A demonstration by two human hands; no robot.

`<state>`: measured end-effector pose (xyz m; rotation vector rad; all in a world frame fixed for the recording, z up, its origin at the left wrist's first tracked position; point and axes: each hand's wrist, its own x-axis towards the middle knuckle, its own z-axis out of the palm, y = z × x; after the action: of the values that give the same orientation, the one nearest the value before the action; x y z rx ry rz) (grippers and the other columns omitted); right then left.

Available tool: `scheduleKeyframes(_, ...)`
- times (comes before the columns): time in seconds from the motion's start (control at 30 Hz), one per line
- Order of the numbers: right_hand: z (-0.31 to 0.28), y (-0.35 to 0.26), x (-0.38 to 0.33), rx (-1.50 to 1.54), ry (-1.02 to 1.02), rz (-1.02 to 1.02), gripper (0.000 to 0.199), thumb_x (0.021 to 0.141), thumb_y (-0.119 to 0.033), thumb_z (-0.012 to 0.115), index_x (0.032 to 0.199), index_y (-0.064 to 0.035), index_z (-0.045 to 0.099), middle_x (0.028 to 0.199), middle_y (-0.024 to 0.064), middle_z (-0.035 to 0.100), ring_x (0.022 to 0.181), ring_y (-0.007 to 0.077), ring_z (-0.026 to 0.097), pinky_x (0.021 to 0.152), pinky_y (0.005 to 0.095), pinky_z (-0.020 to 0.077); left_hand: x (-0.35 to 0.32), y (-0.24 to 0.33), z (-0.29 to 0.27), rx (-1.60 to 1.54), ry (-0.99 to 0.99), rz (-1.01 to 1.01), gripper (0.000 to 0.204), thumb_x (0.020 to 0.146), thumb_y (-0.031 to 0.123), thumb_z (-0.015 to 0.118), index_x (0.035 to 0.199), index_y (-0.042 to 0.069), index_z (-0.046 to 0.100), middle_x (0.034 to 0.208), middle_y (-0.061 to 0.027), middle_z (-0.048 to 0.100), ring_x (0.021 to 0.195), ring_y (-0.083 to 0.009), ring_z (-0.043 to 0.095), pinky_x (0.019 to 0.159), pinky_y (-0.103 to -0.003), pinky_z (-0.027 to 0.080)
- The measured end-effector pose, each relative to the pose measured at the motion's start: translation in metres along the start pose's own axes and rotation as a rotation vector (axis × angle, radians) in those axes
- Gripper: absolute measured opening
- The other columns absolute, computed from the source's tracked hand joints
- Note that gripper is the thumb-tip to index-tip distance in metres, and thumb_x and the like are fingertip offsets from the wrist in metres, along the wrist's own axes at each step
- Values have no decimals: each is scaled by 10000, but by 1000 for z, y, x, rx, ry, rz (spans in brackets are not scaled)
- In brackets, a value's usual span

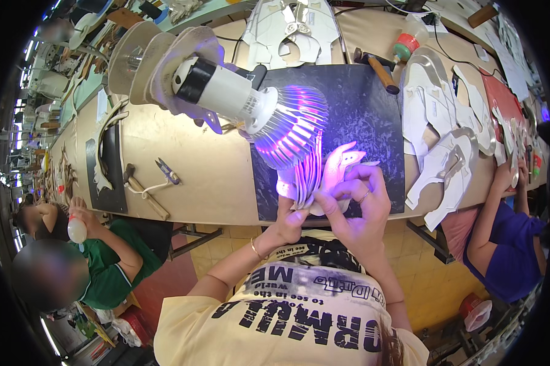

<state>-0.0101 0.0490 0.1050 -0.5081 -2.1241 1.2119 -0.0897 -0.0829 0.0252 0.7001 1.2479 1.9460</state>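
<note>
Both hands meet at the near edge of the table, under a violet glow. The right hand (359,198) has its fingers curled around a fanned stack of thin white cut pieces (324,177), thumb pressed on the front sheet, a ring on one finger. The left hand (289,224) pinches the bottom of the same stack from below, fingers closed tight on it, a thin bangle at the wrist. The stack stands upright over the front edge of a dark speckled mat (360,116).

Just above the stack hangs a lamp (256,110) with a white body, black collar and ribbed head that shines purple onto the pieces.

Farther out, on the tan table (183,165), lie a hammer (145,196) and small snips (167,171) to the left. More white cut shapes (446,134) are spread to the right. A clear bottle with a red-and-green cap (409,38) stands at the far side, beside a second hammer (377,68).

Other people sit at both sides.
</note>
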Motion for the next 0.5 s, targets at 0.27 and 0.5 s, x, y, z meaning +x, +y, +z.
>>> scheduleKeyframes(0.27, -1, 2, -4, 13, -140, -2, 273, 849, -15, 675, 1114, -78, 693, 1068, 138, 507, 853, 231, 576, 679, 310, 498, 2, 7, 1, -67, 127, -36, 616, 883, 223, 551, 1427, -19, 391, 1366, -161, 501, 1262, -228, 501, 1073, -400, 388)
scheduleKeyframes(0.5, 6, 3, -10, 70, -100, 33, 316, 850, -14, 684, 1161, -74, 695, 1058, 142, 511, 795, 215, 592, 680, 290, 513, 16, 22, 7, -59, 252, -140, 441, 991, 258, 441, 1320, -29, 505, 1272, -131, 566, 1163, -201, 557, 1005, -351, 427)
